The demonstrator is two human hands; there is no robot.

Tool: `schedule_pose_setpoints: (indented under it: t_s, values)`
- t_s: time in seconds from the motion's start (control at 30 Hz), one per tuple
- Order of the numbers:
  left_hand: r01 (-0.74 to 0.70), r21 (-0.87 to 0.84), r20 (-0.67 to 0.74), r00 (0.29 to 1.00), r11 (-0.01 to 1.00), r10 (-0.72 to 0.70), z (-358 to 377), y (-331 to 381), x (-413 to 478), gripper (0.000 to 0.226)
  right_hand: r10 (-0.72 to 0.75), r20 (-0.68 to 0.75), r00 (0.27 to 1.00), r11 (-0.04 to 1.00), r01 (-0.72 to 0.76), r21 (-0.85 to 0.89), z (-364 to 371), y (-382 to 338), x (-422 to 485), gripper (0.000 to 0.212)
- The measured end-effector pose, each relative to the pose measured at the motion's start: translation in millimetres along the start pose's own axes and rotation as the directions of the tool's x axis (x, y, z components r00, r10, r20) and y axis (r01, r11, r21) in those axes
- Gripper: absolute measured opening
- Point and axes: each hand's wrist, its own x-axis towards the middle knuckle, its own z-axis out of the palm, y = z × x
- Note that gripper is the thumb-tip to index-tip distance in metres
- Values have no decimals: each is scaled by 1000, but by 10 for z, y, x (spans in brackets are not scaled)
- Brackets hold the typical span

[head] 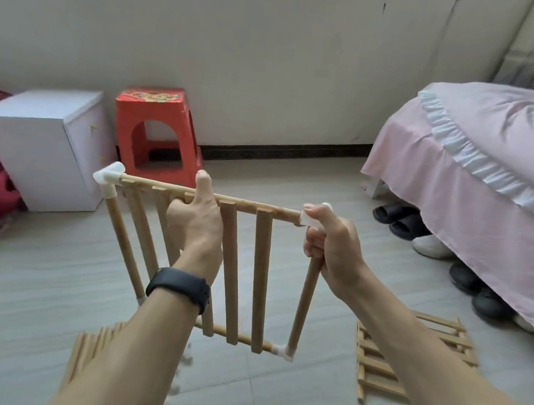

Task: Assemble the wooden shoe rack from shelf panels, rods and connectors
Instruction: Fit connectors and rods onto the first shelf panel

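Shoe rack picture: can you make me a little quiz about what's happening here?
1. True or false: the left grip holds the top rail of the shelf panel.
2. What does the right grip hold?
A. a slipper
B. the side rod and the white corner connector
C. the red stool
3. Fill in the gap: the spare shelf panel lies on the ____.

Key: 1 true; 2 B; 3 floor.
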Motion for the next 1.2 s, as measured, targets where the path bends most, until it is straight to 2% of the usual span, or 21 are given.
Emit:
schedule_pose_setpoints:
  t_s: [0.17, 0.27, 0.43, 0.57, 0.67, 0.73, 0.8, 0.9, 1.0, 1.1, 1.2]
  values:
    - [10, 56, -31, 999, 998, -9, -27, -42, 79, 56, 3, -63, 998, 1000, -4, -14, 91, 19, 23, 51]
    - [11, 119, -49, 999, 993, -5, -16, -58, 75, 60, -6, -76, 997, 1000, 4, -31, 81, 52, 40, 44]
    - [74, 120, -47, 997, 990, -69, -5, -48, 169, 58, 55, 58, 997, 998, -54, -12, 54, 105, 78, 28]
    - [44, 152, -46, 998, 987, -37, 36, -52, 149, 46, 120, 96, 988, 991, -125, 48, -32, 149, 92, 25]
    - [-25, 150, -29, 999, 988, 29, 53, -44, 133, 39, 212, 235, 949, 968, -237, 81, -126, 169, 63, 37]
    - [-52, 150, -28, 998, 987, 57, 63, -33, 119, 38, 227, 275, 934, 959, -263, 102, -142, 154, 47, 42]
    - [-55, 132, -30, 998, 990, 59, 85, -30, 89, 37, 216, 242, 946, 959, -252, 127, -134, 121, 53, 40]
    - [-28, 116, -20, 999, 993, 31, 122, -39, 43, 38, 169, 173, 970, 966, -197, 167, -140, 92, 54, 21]
    - [18, 111, 1, 1000, 994, -19, 133, -41, 43, 39, 151, 166, 974, 966, -181, 184, -149, 52, 33, 16]
    - [25, 135, 35, 999, 991, -30, 134, -23, 45, 37, 137, 173, 975, 965, -171, 200, -170, 29, 9, 24]
    - [11, 128, 45, 999, 992, -17, 130, 9, 43, 34, 108, 184, 977, 974, -141, 178, -170, 26, -33, 23]
